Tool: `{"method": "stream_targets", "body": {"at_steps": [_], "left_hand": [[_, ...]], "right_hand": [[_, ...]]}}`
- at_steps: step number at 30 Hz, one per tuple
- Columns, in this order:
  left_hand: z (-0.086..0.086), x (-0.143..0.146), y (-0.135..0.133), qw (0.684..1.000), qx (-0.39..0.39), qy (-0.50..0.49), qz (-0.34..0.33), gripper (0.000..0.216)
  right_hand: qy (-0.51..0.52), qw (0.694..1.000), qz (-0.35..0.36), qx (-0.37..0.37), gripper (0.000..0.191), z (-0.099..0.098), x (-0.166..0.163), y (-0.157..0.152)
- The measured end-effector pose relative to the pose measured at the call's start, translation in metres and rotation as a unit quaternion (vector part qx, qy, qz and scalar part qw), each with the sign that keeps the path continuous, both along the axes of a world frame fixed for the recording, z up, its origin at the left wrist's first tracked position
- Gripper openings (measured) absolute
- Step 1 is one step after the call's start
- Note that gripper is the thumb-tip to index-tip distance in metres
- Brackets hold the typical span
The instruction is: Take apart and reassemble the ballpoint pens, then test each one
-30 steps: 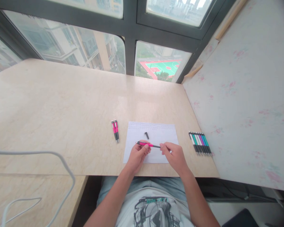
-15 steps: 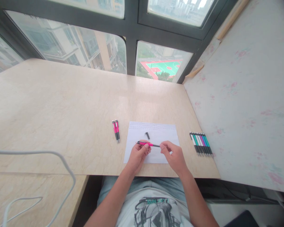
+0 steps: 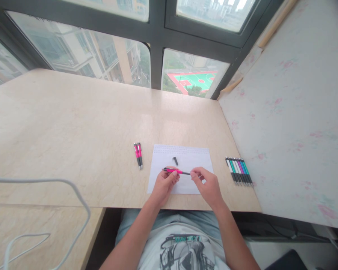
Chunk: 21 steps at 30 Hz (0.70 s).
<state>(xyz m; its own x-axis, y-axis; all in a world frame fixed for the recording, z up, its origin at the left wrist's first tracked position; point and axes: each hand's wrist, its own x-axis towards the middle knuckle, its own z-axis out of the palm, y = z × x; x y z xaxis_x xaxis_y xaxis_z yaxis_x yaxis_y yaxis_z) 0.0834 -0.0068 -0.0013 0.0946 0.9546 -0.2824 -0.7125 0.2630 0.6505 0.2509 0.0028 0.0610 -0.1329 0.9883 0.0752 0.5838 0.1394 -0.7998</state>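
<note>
Over a sheet of paper (image 3: 160, 180), my left hand (image 3: 165, 184) pinches a pink pen (image 3: 178, 171) by its barrel. The pen lies nearly level, its black clip end toward the left and a thin dark end toward the right. Fingertips of my right hand (image 3: 207, 184) close at that dark end; whether they grip the tip itself or a small part on it cannot be made out. A small black piece (image 3: 175, 161), perhaps a pen part, rests on the paper just beyond my left hand.
Two pink pens (image 3: 138, 155) lie side by side left of the paper. A row of several white, green, purple and blue pens (image 3: 239, 171) lies at the right by the wall (image 3: 293, 142). A white cable (image 3: 73, 185) loops over the table (image 3: 73, 123) at the left.
</note>
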Motion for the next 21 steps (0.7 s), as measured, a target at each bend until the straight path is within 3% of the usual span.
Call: {"method": "stream_targets", "body": {"at_steps": [5,10,16,21], "left_hand": [[-0.0001,0.0001,0.0002,1.000,0.007,0.000,0.000,0.015],[0.0015,0.0001,0.0003,1.000,0.005,0.001,-0.001,0.015],[0.0036,0.0001,0.0003,1.000,-0.002,-0.001,0.000,0.016],[0.0015,-0.0004,-0.0003,1.000,0.009,0.005,-0.008,0.015]], "right_hand": [[-0.018,1.000,0.013,0.007,0.018,-0.0012,-0.0021,-0.0008],[-0.024,0.999,0.023,-0.015,0.036,-0.0041,-0.0008,-0.0005],[-0.023,1.000,0.018,-0.004,0.022,-0.0027,-0.0009,-0.0019],[-0.048,0.999,-0.008,-0.011,0.046,-0.0046,-0.0040,-0.0037]]}}
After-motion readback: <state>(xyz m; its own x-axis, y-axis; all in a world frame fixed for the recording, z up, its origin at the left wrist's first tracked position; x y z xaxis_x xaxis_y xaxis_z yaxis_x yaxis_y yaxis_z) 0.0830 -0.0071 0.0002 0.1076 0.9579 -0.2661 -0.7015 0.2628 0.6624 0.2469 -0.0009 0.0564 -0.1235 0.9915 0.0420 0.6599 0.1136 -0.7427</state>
